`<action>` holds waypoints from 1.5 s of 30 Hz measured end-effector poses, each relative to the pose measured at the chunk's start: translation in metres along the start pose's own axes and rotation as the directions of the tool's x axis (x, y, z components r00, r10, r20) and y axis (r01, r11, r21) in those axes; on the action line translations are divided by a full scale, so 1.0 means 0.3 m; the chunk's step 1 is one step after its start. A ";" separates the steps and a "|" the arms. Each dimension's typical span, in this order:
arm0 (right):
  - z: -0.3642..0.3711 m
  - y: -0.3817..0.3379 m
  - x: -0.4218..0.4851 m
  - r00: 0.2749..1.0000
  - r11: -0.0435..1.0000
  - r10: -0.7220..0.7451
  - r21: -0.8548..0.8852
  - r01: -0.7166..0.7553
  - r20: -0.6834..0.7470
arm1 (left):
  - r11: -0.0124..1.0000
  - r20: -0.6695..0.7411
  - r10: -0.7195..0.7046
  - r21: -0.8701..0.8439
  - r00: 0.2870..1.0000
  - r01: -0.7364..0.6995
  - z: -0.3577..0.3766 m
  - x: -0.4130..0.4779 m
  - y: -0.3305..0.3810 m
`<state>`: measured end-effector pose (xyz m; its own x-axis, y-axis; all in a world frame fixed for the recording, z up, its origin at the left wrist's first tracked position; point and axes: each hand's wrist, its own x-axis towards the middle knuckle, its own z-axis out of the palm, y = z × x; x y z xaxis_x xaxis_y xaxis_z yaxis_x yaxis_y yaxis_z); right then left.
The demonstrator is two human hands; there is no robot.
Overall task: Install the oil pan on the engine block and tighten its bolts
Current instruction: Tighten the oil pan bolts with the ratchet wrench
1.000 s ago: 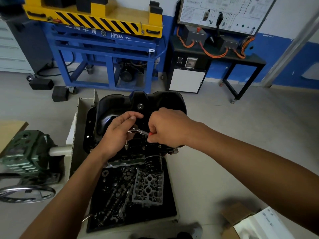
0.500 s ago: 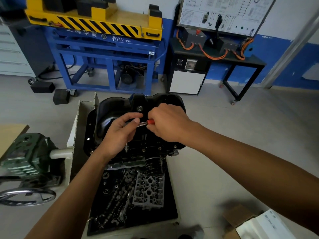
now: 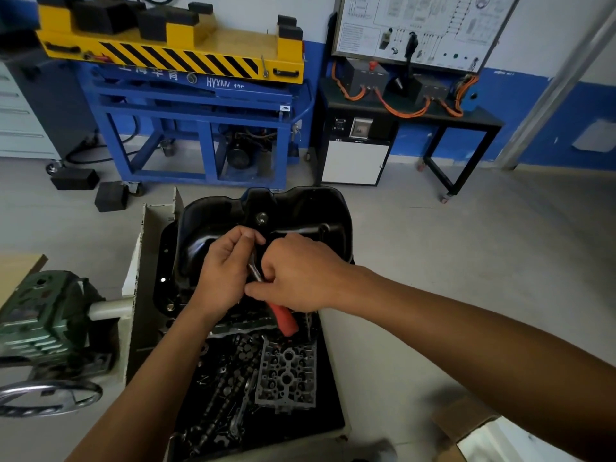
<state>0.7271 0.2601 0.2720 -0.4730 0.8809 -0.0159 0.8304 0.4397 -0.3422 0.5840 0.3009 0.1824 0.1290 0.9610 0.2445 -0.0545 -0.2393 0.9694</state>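
**Q:** What are the hands doing?

**A:** The right hand (image 3: 300,275) is closed round a ratchet (image 3: 284,320). The tool's red grip sticks out below the palm toward six o'clock. The left hand (image 3: 223,271) sits just beside it at nine o'clock, fingers curled, pinching the tool's metal shaft near its top. The working end is hidden behind both hands.

**Q:** Where is the oil pan?

**A:** Under the hands and spreading away toward twelve o'clock. It is a glossy black pan (image 3: 300,208) sitting on the block (image 3: 233,325), whose grey edge shows at six o'clock of the hands. One bolt (image 3: 170,306) is visible on the pan's flange at eight o'clock.

**Q:** What could go wrong from here?

**A:** I cannot tell whether the socket sits square on a bolt head. If it sits crooked, a pull may make it slip. That could round the head and drive the knuckles into the pan. Pulling one bolt hard before the others are snug could draw the flange down unevenly, and the joint might then leak. A bolt that slips from the fingers would likely drop into the tray (image 3: 328,415) of loose parts at six o'clock, where it would be hard to find.
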 end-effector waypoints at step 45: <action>0.001 0.002 0.024 0.993 0.996 -0.059 0.065 0.053 0.098 | 0.994 -0.127 -0.049 -0.108 0.991 0.035 0.013 0.004 0.010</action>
<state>0.7241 0.2669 0.2715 -0.5478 0.8320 -0.0875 0.7833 0.4733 -0.4030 0.5879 0.3009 0.1858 0.0051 0.9813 0.1925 -0.1567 -0.1893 0.9693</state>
